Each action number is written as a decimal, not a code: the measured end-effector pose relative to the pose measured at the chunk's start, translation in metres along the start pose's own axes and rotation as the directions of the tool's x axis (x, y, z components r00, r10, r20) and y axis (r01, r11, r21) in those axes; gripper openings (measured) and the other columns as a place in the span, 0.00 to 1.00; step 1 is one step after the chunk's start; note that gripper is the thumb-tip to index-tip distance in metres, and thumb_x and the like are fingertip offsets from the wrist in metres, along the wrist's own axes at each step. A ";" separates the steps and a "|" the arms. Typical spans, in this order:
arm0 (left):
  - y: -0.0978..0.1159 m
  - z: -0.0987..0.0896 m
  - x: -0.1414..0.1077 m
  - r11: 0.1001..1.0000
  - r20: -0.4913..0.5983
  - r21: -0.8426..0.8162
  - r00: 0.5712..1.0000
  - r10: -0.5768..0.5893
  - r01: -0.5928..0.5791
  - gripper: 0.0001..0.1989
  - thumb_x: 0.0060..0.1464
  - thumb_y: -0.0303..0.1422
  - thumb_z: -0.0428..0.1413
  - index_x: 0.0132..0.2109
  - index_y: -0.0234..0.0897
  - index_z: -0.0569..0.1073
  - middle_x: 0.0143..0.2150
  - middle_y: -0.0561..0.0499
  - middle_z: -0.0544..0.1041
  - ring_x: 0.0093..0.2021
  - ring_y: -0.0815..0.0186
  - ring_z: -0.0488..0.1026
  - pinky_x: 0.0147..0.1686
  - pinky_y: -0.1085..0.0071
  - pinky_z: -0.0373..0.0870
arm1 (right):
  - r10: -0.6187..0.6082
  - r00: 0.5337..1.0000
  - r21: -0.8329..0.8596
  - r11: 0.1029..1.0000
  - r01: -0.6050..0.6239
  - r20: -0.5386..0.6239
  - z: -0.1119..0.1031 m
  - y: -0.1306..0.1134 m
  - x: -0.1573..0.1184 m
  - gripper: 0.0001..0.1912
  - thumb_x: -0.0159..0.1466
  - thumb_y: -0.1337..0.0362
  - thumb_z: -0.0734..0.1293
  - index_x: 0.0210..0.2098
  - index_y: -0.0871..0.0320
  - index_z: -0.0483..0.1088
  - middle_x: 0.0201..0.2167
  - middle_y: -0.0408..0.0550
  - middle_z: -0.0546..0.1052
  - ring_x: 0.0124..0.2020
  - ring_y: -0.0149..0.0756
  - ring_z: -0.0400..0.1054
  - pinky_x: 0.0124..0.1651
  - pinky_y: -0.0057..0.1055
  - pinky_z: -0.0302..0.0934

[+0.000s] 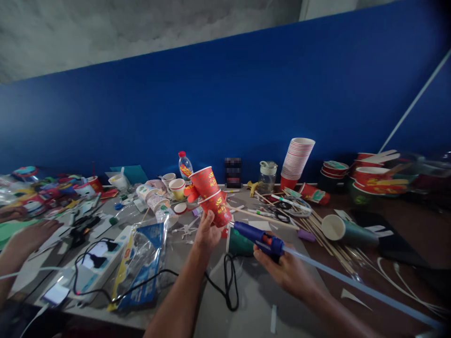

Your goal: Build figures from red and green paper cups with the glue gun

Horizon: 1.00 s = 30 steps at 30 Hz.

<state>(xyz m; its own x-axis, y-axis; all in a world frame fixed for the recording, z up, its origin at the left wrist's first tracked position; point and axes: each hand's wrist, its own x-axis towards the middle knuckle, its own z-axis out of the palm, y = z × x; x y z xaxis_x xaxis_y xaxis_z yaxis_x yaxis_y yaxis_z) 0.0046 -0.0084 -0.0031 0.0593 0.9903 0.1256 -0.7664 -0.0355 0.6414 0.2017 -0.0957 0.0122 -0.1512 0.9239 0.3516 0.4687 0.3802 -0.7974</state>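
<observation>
My left hand [207, 231] grips a red paper cup [215, 207] with yellow lettering, tilted over the table. Another red paper cup [204, 183] is joined to its upper end, and small red pieces stick out at the left. In my right hand [278, 265] is a blue glue gun [259, 238], a long clear glue stick [352, 281] trailing out of its back. The nozzle points at the lower part of the held cup, touching or very near it. A thin wooden stick [264, 216] runs behind the cups, ending by a purple piece [306, 235].
A tall stack of paper cups [298, 159] stands at the back near a lidded jar [268, 176]. Wooden sticks [331, 239] lie at right. A power strip [102, 263], plastic packaging [141, 263] and a black cord [230, 286] occupy the left and front. Another person's hand [33, 234] rests far left.
</observation>
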 end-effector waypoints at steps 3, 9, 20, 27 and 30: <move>-0.001 -0.001 0.000 1.000 0.013 -0.004 1.000 0.004 -0.004 0.27 0.43 0.43 0.65 0.52 0.46 0.71 0.49 0.49 0.77 0.49 0.58 0.73 0.48 0.60 0.68 | 0.054 0.997 0.090 0.995 -0.049 -0.048 0.002 0.004 0.001 0.14 0.60 0.53 0.63 0.33 0.57 0.73 0.30 0.50 0.79 0.30 0.41 0.73 0.33 0.30 0.68; 0.001 0.005 -0.001 1.000 0.008 -0.001 1.000 0.010 -0.010 0.31 0.40 0.44 0.67 0.52 0.43 0.71 0.46 0.47 0.78 0.46 0.57 0.74 0.46 0.59 0.69 | 0.101 0.995 0.125 0.987 -0.097 -0.023 0.002 -0.001 0.003 0.18 0.60 0.51 0.62 0.33 0.58 0.76 0.33 0.53 0.80 0.34 0.44 0.75 0.36 0.33 0.69; 0.001 0.007 -0.001 1.000 0.012 -0.002 1.000 0.003 -0.003 0.30 0.40 0.43 0.67 0.51 0.41 0.72 0.48 0.46 0.77 0.46 0.58 0.73 0.47 0.60 0.68 | 0.168 0.986 0.030 0.985 -0.168 0.010 0.008 0.014 -0.001 0.22 0.62 0.49 0.60 0.26 0.58 0.73 0.21 0.46 0.73 0.23 0.35 0.65 0.25 0.28 0.60; 0.003 0.010 -0.002 1.000 -0.007 -0.008 1.000 -0.003 0.003 0.29 0.38 0.43 0.68 0.49 0.42 0.73 0.48 0.46 0.76 0.46 0.58 0.73 0.49 0.60 0.66 | 0.196 0.977 0.030 0.980 -0.199 0.084 0.004 0.004 -0.003 0.22 0.63 0.49 0.58 0.26 0.58 0.70 0.21 0.44 0.70 0.23 0.33 0.62 0.25 0.27 0.56; 0.003 0.011 -0.002 1.000 -0.006 -0.008 1.000 -0.016 0.016 0.29 0.38 0.43 0.68 0.49 0.42 0.73 0.49 0.47 0.76 0.47 0.58 0.73 0.50 0.60 0.66 | 0.169 0.982 0.006 0.985 -0.170 0.078 0.003 -0.001 -0.002 0.20 0.63 0.51 0.58 0.27 0.59 0.71 0.20 0.44 0.69 0.22 0.33 0.61 0.25 0.28 0.56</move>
<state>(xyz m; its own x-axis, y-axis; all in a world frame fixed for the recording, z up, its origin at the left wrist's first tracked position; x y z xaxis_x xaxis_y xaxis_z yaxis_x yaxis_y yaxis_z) 0.0094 -0.0120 0.0067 0.0678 0.9915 0.1110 -0.7706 -0.0186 0.6371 0.1993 -0.0976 0.0104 -0.1373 0.9755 0.1722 0.4820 0.2176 -0.8487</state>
